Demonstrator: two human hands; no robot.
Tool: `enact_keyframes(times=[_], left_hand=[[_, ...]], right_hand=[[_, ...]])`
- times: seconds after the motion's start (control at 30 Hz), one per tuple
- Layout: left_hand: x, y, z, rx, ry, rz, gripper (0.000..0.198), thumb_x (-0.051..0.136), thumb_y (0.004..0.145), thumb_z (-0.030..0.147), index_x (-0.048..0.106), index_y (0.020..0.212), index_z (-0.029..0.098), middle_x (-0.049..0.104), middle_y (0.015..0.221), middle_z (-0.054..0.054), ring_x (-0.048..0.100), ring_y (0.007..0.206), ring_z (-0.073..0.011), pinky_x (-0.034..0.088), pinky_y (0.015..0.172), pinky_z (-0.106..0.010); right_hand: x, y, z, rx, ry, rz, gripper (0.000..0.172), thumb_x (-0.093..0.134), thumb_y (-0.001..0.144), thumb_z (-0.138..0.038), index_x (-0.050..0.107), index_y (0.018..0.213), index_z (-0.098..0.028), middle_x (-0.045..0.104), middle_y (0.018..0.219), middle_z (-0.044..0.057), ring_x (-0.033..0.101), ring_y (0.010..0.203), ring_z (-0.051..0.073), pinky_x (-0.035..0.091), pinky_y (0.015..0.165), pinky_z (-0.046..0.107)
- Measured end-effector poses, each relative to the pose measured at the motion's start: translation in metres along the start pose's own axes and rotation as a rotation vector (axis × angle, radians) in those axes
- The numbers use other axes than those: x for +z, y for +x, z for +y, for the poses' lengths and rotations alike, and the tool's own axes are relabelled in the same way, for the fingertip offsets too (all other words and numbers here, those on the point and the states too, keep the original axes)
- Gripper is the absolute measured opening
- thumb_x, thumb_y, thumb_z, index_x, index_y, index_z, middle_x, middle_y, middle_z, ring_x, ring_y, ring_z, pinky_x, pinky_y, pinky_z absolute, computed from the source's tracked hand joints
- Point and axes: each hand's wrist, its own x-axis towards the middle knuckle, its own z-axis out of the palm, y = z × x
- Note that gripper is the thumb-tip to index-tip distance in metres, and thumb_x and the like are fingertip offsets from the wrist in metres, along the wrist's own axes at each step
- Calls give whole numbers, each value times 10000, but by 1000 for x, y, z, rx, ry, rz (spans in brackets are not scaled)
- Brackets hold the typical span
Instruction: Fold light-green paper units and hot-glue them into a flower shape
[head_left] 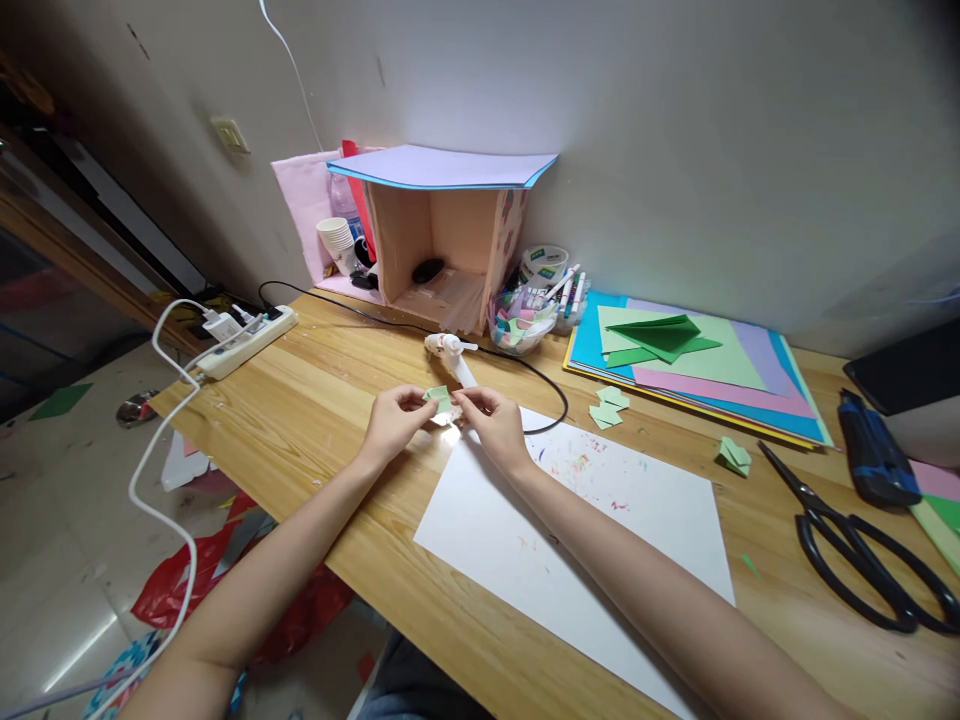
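A small piece of light green paper (438, 401) is pinched in my left hand (397, 424), whose fingers are closed on it. Beside it, the fingers of my right hand (491, 425) are pinched together near the paper's right side; what they hold, if anything, is too small to make out. Just behind both hands lies a white glue gun (453, 358). Under my right forearm is a white sheet of paper (495, 510) with coloured specks. Folded light green paper pieces (609, 406) rest on the wood to the right, and another folded piece (733, 456) lies farther right.
Black scissors (844, 535) and a dark blue cutter (874, 450) lie at the right. Stacked coloured paper (757, 375) is behind them. A cardboard box (450, 240) stands at the wall beside a tub of scraps (523, 325). A power strip (247, 342) sits at the left edge.
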Motion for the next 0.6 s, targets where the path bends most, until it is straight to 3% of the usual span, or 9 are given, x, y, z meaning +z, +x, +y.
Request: enact_keyframes(times=[0.3,0.6], left_hand=[[4,-4,3,17,-55,-90,258,703,611,356,648,694,119,662,666,-33,614,607,-147,526,592,-251],[4,-2,0,7,-7,-70,237,699,611,324,655,703,110,662,646,-35,612,572,-141,511,563,-236]], right_hand=[[2,-3,-3,6,-44,-33,258,619,709,-389,659,778,-144,675,745,66,613,606,157,489,583,273],[2,-2,-2,24,-53,-52,218,596,725,-347,670,766,-147,682,708,67,628,607,174,495,577,278]])
